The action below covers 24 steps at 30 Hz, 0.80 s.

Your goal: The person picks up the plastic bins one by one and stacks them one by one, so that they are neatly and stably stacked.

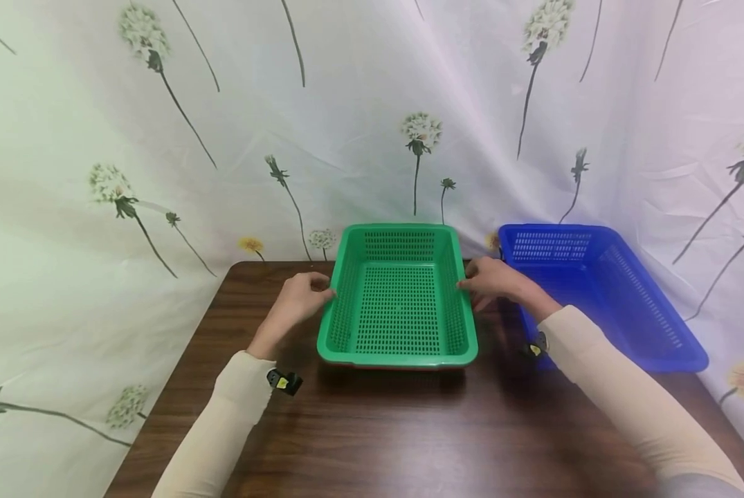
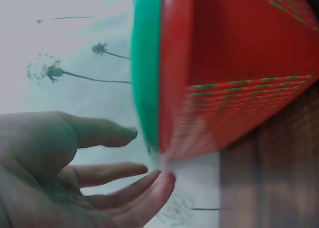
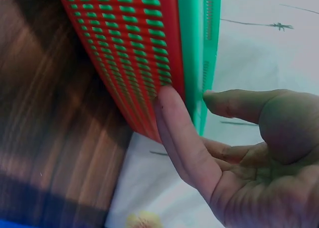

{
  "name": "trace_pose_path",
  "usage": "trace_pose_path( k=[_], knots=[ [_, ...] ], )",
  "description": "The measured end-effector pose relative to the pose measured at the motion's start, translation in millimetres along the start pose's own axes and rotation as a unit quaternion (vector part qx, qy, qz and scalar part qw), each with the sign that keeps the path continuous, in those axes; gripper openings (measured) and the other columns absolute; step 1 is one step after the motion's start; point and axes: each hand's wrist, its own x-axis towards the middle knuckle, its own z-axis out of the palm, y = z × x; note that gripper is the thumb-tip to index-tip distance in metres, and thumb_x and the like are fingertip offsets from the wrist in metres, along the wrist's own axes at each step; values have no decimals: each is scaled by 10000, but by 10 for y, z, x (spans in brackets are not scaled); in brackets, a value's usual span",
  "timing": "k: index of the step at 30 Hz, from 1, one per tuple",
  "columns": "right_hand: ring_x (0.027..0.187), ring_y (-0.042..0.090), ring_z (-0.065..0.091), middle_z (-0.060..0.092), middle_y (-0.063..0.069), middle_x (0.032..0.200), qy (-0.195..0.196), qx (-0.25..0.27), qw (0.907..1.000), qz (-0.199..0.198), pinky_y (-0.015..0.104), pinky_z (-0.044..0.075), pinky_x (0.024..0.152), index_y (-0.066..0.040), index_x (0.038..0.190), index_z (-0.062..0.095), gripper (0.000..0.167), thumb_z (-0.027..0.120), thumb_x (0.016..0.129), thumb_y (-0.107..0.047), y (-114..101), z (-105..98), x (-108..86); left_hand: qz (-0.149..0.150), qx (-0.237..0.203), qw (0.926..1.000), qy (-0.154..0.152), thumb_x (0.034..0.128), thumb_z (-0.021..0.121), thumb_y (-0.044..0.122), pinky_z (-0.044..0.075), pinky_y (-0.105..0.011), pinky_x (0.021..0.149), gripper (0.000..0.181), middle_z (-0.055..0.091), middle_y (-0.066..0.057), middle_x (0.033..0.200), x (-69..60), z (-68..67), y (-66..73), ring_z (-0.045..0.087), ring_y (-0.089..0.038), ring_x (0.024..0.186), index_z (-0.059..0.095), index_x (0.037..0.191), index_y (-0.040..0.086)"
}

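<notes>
A green plastic basket [image 1: 399,311] with slotted walls sits nested in a red basket [image 2: 239,44] on the brown table. From above, only a thin red strip shows under the green rim. My left hand [image 1: 303,297] is at the left rim, its thumb near the green edge and its fingers loosely spread beside the red one; the left wrist view is blurred there. At the opposite side, my right hand [image 1: 496,280] holds the stacked rims, thumb at the green edge and forefinger [image 3: 177,113] along the red slotted wall.
A blue slotted basket [image 1: 602,297] stands on the right of the table, close to my right forearm. Behind the dark wood table [image 1: 372,436] hangs a white cloth [image 1: 347,138] printed with dandelions, and the baskets stand near the far edge.
</notes>
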Motion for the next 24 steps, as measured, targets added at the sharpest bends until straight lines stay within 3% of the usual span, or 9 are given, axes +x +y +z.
trace_pose_path(
  k=[4,8,13,17,24],
  knots=[
    [833,292,793,743,300,1102,53,110,9999,-30,392,677,752,158,1294,604,373,585,1089,-153,24,-157,-54,369,-47,9988,308,1082,614,237,588,-493,937,429,683,-222,1390,-10,-35,194,693,-360,1181,634,1431,-11],
    [877,331,791,739,299,1097,170,128,9997,-127,408,677,762,177,1314,599,395,577,1097,-152,58,-378,-139,835,-257,9956,346,1081,624,237,597,-488,934,349,726,-179,1325,-14,-7,530,708,-350,1164,696,1354,33],
    [872,307,789,740,314,1118,406,-36,9991,-123,421,675,771,183,1325,595,422,569,1107,-177,128,-670,-289,1266,-1021,9865,182,1066,634,186,625,-377,799,225,770,-140,1110,27,142,979,752,-299,930,745,1204,46],
    [832,278,785,757,288,1049,633,-199,9977,-112,423,674,759,177,1244,633,374,565,1104,-163,230,-885,-415,1406,-1593,9772,-47,1058,649,164,645,-317,747,168,768,-131,1026,75,309,1332,748,-199,803,742,1137,48],
    [704,153,734,753,71,832,853,-251,9960,-69,329,655,646,212,1139,628,304,564,1085,-80,461,-1207,-634,1363,-2259,9634,-476,1069,628,149,638,-299,725,146,764,-129,994,173,616,1839,731,-177,772,735,1106,56]
  ],
)
